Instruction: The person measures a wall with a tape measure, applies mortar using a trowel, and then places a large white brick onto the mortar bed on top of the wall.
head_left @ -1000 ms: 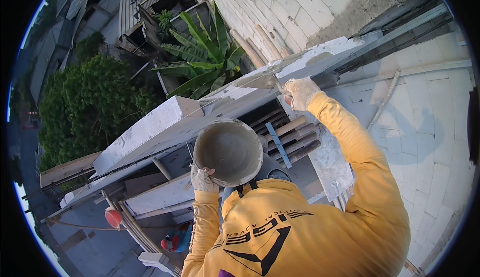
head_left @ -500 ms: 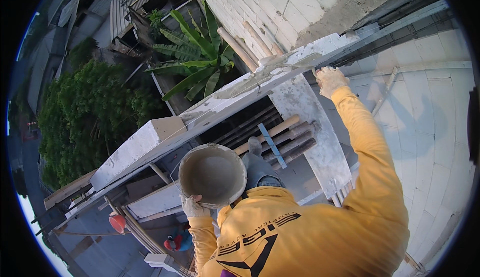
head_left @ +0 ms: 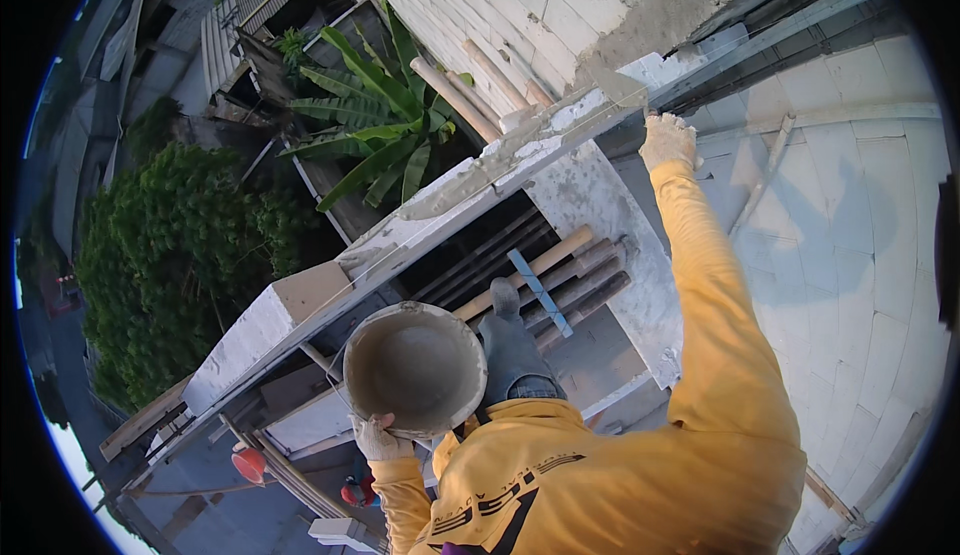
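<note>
My left hand (head_left: 380, 438), in a pale knit glove, grips the near left rim of a round bucket (head_left: 362, 340), tilted so its mouth faces me. Grey mortar coats the bucket's inside. Reaching far to the right, my gloved right hand (head_left: 668, 143) is closed round the handle of a trowel. The trowel's grey blade (head_left: 621, 89) lies at the top of a narrow white block wall (head_left: 440, 207). Patches of wet mortar (head_left: 505, 155) cover part of that wall top, and a thin string runs along it.
One large white block (head_left: 262, 327) sits on the wall at left. Below me are wooden poles (head_left: 560, 260) with a blue strip across them, beside a mortar-stained board (head_left: 600, 215). Past the wall, the drop holds trees (head_left: 180, 235) and roofs. Another person (head_left: 358, 491) is far below.
My right hand and the trowel have risen slightly, and the blade now shows more fully over the wall top. The whole view has shifted a little; my left hand keeps the bucket.
</note>
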A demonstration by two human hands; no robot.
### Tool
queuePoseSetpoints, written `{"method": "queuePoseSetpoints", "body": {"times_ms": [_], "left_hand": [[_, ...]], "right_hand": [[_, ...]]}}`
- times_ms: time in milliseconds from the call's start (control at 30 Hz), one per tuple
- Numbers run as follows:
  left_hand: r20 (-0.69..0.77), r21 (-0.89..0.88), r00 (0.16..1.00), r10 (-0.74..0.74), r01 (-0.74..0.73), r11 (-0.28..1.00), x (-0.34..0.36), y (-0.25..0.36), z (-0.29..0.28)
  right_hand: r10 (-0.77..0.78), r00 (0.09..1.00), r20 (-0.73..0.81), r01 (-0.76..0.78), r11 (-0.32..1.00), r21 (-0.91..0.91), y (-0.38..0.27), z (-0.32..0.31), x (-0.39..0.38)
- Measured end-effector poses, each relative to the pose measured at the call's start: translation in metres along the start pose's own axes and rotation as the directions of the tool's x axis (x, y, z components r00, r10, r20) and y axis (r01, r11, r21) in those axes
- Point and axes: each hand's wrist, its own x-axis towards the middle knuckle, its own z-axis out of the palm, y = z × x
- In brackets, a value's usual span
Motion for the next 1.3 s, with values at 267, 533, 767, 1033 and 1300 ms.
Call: {"method": "queuePoseSetpoints", "body": {"times_ms": [267,533,767,1033,1300], "left_hand": [[0.018,0.069,0.997,-0.071,0.069,0.995,0.007,0.001,0.008],[0.12,0.051,0.992,-0.023,0.017,0.999,0.013,0.005,0.02],[0.245,0.126,0.969,-0.034,0.003,0.992,0.051,-0.009,0.007],[0.38,0.097,0.924,-0.052,0.016,0.995,0.056,0.007,0.0],[0.346,-0.041,0.938,-0.019,0.036,0.999,0.077,0.016,-0.071]], "right_hand": [[0.25,0.944,0.215,-0.319,0.858,0.403,-0.049,0.051,-0.022],[0.205,0.924,0.324,-0.36,0.757,0.545,-0.044,0.083,-0.182],[-0.484,0.875,-0.024,0.408,0.709,0.574,-0.078,-0.056,-0.298],[-0.864,0.453,0.218,0.735,0.501,0.458,-0.204,-0.11,-0.371],[-0.829,0.317,0.461,-0.068,0.465,0.883,-0.214,-0.133,-0.346]]}}
